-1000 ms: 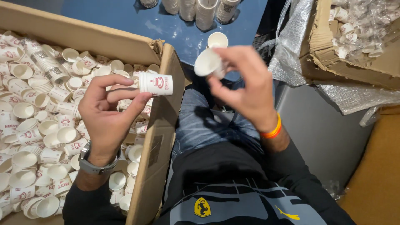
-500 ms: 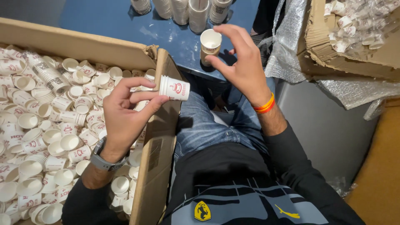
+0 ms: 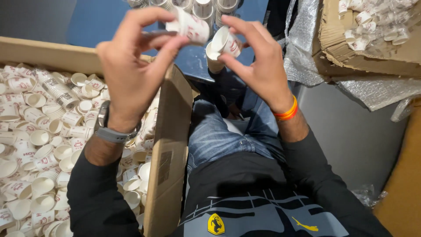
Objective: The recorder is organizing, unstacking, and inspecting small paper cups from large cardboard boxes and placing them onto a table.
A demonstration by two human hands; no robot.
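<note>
My left hand (image 3: 131, 70) is raised above the box edge, its fingertips pinching a small white paper cup with red print (image 3: 193, 26), tilted on its side. My right hand (image 3: 258, 61) holds a second small paper cup (image 3: 226, 41), its open mouth turned toward the left cup. The two cups are close together, almost touching, above my lap. Another cup (image 3: 213, 59) sits just below the right-hand cup, partly hidden by my fingers.
A large cardboard box (image 3: 169, 145) at my left holds several loose paper cups (image 3: 39, 145). Stacks of cups (image 3: 206, 6) stand on a blue surface ahead. At the right, another cardboard box (image 3: 351, 57) with cups under plastic film, and silver foil wrap (image 3: 302, 61).
Both hands rose and came together. The left hand's cup moved up and right toward the right hand's cup, which now tilts toward it.
</note>
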